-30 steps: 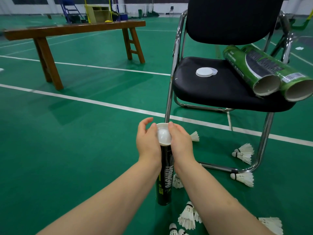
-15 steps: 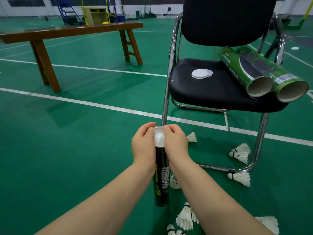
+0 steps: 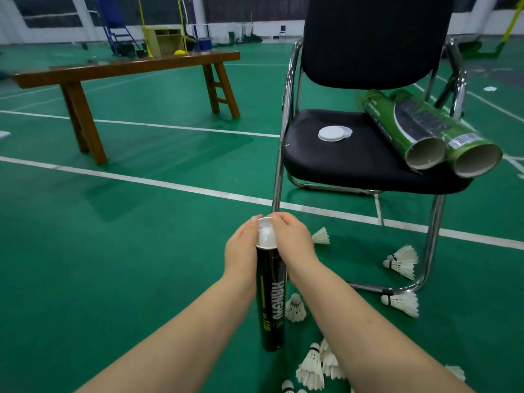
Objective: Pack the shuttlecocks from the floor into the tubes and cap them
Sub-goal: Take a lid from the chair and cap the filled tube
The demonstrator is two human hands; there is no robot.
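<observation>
Both hands, left [image 3: 243, 252] & right [image 3: 293, 242], clamped on white plastic cap [image 3: 266, 233] atop upright black cardboard tube [image 3: 270, 302] on green floor [image 3: 136, 251]. White feather shuttlecocks [image 3: 312, 367] just right; black chrome-framed chair [image 3: 354, 163] behind; open floor left.

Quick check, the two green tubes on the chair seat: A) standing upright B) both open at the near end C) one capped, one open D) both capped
B: the two green tubes lie side by side on the chair seat, their near ends showing bare open mouths, while the loose white caps lie apart on the seat.
</observation>
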